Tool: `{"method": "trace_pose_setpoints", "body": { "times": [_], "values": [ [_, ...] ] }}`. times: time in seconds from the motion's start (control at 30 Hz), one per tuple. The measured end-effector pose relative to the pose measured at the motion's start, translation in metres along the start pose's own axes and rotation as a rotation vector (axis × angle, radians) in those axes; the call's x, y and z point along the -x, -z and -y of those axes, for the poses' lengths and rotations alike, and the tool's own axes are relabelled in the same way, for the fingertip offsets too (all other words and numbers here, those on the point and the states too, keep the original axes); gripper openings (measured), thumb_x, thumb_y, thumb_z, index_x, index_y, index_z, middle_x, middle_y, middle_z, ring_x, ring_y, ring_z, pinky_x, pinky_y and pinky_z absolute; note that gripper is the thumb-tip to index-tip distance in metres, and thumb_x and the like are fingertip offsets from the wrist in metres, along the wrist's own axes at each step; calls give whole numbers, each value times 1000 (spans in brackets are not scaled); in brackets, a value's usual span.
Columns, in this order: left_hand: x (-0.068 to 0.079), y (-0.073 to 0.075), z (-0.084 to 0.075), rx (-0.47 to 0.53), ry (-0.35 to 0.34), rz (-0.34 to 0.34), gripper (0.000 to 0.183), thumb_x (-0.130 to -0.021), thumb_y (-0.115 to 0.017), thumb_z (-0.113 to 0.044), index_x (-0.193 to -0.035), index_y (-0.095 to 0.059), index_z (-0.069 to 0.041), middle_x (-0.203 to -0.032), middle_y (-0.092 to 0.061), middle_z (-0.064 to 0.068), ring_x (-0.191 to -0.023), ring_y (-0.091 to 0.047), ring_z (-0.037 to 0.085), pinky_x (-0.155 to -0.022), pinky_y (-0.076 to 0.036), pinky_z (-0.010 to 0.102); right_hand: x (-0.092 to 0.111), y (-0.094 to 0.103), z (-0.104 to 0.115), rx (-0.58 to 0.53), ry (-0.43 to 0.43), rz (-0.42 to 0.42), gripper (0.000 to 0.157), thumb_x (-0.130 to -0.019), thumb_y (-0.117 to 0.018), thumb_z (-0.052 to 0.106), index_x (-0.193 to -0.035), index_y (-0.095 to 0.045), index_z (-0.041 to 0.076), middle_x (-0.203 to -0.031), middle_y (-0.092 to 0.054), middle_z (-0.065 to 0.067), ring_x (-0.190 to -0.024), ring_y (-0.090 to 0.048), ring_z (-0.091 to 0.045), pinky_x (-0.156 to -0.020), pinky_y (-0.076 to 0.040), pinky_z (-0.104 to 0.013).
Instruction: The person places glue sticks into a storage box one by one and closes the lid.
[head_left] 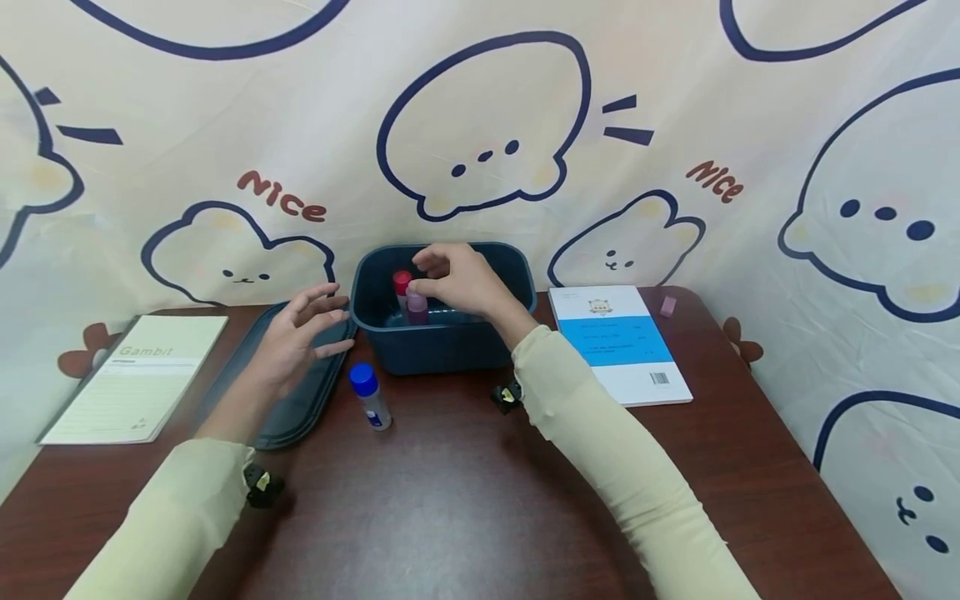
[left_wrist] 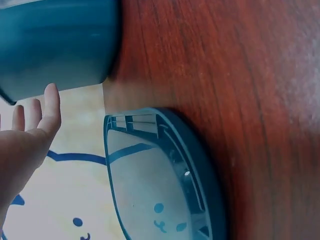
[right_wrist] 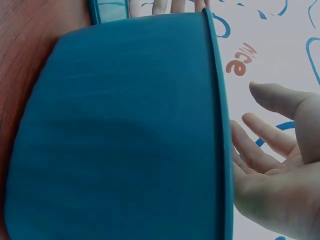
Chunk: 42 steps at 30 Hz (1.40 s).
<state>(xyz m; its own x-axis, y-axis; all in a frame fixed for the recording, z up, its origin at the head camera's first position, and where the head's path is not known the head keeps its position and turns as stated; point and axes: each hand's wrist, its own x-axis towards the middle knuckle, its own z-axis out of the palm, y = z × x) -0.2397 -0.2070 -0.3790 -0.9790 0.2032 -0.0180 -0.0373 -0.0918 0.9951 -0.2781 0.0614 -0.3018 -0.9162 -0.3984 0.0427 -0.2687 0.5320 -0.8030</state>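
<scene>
My right hand [head_left: 459, 279] is over the dark teal bin [head_left: 442, 348], fingers loosely bent and apart from the thumb. In the right wrist view nothing shows between its thumb and fingers. Inside the bin, a red-capped stick [head_left: 402, 283] and a purple-capped stick [head_left: 417, 307] stand upright side by side, the purple one just under my thumb. My left hand [head_left: 288, 342], fingers spread, holds nothing beside the bin's left end. Below it lies the bin's dark lid [head_left: 288, 417]. A blue-capped glue stick [head_left: 371, 397] stands on the table in front of the bin.
A pale notebook [head_left: 135, 383] lies at the far left of the brown table [head_left: 480, 500]. Right of the bin are a white and blue book [head_left: 618, 342] and a small pink block [head_left: 668, 306]. A patterned cloth [head_left: 480, 125] hangs close behind.
</scene>
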Motion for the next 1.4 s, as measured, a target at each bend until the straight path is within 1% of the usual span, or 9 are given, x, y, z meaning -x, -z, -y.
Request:
{"method": "trace_pose_setpoints", "body": {
  "times": [0.13,0.2,0.43,0.57,0.7,0.9,1.1,1.27,1.4],
  "values": [
    [3,5,-1,18,-26,-5,40,-103,-61,-23,-141,-47,-23,-140,-48,9,-124,-52,24,-85,-59,30,5,5,-2,-7,39,-10,43,-98,-69,23,-136,-62,4,-133,-63,-13,-117,-58,-23,-101,-50,-38],
    [4,7,-1,22,-39,-5,38,-103,-61,-22,-139,-50,-22,-134,-52,6,-121,-56,22,-84,-59,30,8,8,-4,1,59,-18,43,-98,-69,23,-136,-61,4,-134,-62,-13,-117,-58,-23,-101,-49,-38],
    [9,12,-4,3,-68,34,32,-102,-62,-19,-134,-55,-16,-127,-59,6,-108,-65,15,-85,-59,30,15,18,-13,14,89,-47,42,-98,-69,23,-135,-62,3,-133,-63,-12,-116,-58,-23,-100,-49,-39],
    [10,12,-5,-23,-78,55,31,-102,-63,-19,-132,-57,-14,-124,-61,6,-106,-65,14,-85,-59,30,18,25,-16,-2,78,-76,41,-97,-70,24,-133,-63,4,-131,-64,-12,-114,-58,-23,-99,-49,-39],
    [11,11,-5,-63,-74,57,30,-101,-64,-20,-129,-58,-11,-122,-62,7,-104,-65,15,-85,-59,30,23,31,-20,-21,74,-116,40,-97,-71,24,-131,-64,3,-128,-64,-13,-111,-59,-23,-96,-50,-38],
    [15,13,-5,-79,-62,48,29,-101,-65,-18,-124,-58,-2,-111,-62,8,-98,-65,16,-84,-59,29,30,45,-28,-61,87,-166,37,-97,-71,22,-128,-65,3,-126,-65,-15,-108,-59,-24,-97,-50,-39],
    [17,12,-7,-104,-72,64,37,-101,-65,-17,-127,-53,6,-114,-62,7,-100,-67,15,-85,-59,28,38,56,-40,-94,68,-213,37,-97,-70,22,-128,-65,2,-126,-64,-15,-110,-58,-25,-96,-51,-42],
    [19,13,-8,-182,-81,80,29,-100,-65,-17,-123,-58,1,-117,-64,7,-103,-67,14,-85,-58,28,44,63,-52,-112,35,-259,38,-97,-70,23,-128,-65,3,-126,-64,-13,-114,-56,-26,-97,-51,-44],
    [23,15,-6,-254,-72,92,31,-101,-65,-19,-125,-58,-1,-123,-63,9,-108,-66,15,-87,-58,29,48,66,-63,-126,-4,-289,39,-97,-70,22,-130,-64,1,-131,-62,-14,-120,-55,-28,-99,-50,-47]
  ]
}}
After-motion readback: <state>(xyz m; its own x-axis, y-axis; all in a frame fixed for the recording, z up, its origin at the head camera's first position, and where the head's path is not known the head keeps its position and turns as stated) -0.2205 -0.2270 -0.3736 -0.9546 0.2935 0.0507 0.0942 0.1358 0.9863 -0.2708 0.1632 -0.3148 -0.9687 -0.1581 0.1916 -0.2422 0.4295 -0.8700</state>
